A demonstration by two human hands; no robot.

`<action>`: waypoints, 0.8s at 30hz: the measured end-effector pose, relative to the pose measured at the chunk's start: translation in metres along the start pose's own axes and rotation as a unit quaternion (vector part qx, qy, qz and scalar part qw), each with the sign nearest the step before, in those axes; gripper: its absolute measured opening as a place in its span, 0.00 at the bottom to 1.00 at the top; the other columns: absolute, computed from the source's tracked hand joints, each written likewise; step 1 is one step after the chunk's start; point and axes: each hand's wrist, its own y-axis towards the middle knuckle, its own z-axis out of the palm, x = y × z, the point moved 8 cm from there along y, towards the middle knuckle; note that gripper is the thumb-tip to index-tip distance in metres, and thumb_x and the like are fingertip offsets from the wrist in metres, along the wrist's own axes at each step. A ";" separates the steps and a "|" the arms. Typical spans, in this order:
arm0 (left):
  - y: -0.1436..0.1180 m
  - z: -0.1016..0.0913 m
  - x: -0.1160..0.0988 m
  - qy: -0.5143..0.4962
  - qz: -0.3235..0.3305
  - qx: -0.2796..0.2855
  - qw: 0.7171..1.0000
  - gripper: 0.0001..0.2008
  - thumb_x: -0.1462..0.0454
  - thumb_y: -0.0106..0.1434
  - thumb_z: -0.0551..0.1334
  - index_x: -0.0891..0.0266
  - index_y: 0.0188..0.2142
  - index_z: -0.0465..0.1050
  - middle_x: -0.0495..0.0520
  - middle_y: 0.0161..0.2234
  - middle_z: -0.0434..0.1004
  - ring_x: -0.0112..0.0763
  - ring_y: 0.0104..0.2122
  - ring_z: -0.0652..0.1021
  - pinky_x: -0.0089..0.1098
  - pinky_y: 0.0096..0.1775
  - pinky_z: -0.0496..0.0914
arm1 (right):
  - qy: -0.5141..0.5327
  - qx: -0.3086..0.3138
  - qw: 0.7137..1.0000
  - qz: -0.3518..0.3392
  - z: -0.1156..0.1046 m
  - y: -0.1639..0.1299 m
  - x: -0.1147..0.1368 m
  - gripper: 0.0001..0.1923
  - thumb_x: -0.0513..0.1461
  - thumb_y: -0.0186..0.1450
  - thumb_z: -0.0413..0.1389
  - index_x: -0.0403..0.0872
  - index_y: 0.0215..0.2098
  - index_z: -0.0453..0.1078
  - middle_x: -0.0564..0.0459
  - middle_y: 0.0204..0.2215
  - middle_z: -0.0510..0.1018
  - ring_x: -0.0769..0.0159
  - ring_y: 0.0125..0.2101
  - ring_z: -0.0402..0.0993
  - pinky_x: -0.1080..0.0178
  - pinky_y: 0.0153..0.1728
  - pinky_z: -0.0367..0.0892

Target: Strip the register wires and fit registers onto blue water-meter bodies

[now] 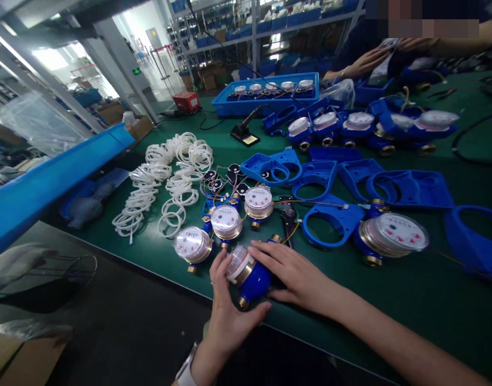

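Near the table's front edge a blue and brass water meter (257, 281) lies tilted on its side, its clear-topped dial facing left. My left hand (229, 311) curls round the dial end, fingers on the clear cover and thumb stretched below the body. From the right, my right hand (298, 273) grips the blue body, fingers over its top. Just behind stand three more water meters, among them a left one (192, 246), a middle one (226, 222) and a farther one (258, 203), dials up.
White rings (145, 185) lie in piles at left, beside small wired black modules (217, 185). Blue plastic housings (328, 222) and another meter (394, 236) are at right. Behind are a soldering iron stand (246, 134), a blue tray (265, 107) and a co-worker's hands (366, 61).
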 end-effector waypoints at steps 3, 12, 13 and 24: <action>-0.008 0.000 -0.005 0.000 0.029 0.011 1.000 0.35 0.58 0.57 0.66 0.56 0.60 0.52 0.64 0.61 0.48 0.49 0.61 0.58 0.49 0.57 0.62 | -0.003 -0.059 0.998 0.039 -0.011 -0.017 0.008 0.38 0.36 0.61 0.54 0.47 0.67 0.47 0.44 0.63 0.53 0.54 0.62 0.49 0.49 0.61 0.53; -0.020 0.008 -0.025 -0.076 0.089 0.040 0.992 0.32 0.64 0.60 0.63 0.57 0.61 0.52 0.63 0.60 0.55 0.43 0.60 0.61 0.44 0.58 0.62 | 0.078 -0.154 0.967 0.188 -0.002 -0.069 0.015 0.34 0.50 0.62 0.59 0.56 0.62 0.51 0.49 0.59 0.61 0.54 0.58 0.58 0.50 0.56 0.62; -0.017 0.014 -0.017 -0.124 0.035 0.073 0.989 0.31 0.62 0.60 0.63 0.58 0.60 0.54 0.62 0.60 0.55 0.45 0.60 0.62 0.46 0.58 0.61 | 0.078 -0.151 0.966 0.195 -0.002 -0.071 0.014 0.34 0.49 0.62 0.61 0.57 0.62 0.52 0.49 0.58 0.62 0.54 0.58 0.59 0.50 0.55 0.62; -0.010 0.053 0.013 -0.476 -0.170 0.268 0.820 0.41 0.57 0.52 0.71 0.57 0.60 0.54 0.63 0.60 0.59 0.42 0.61 0.62 0.48 0.64 0.49 | 0.126 -0.095 0.954 0.256 -0.008 -0.071 -0.001 0.33 0.45 0.56 0.66 0.55 0.57 0.60 0.50 0.56 0.64 0.55 0.55 0.62 0.52 0.53 0.64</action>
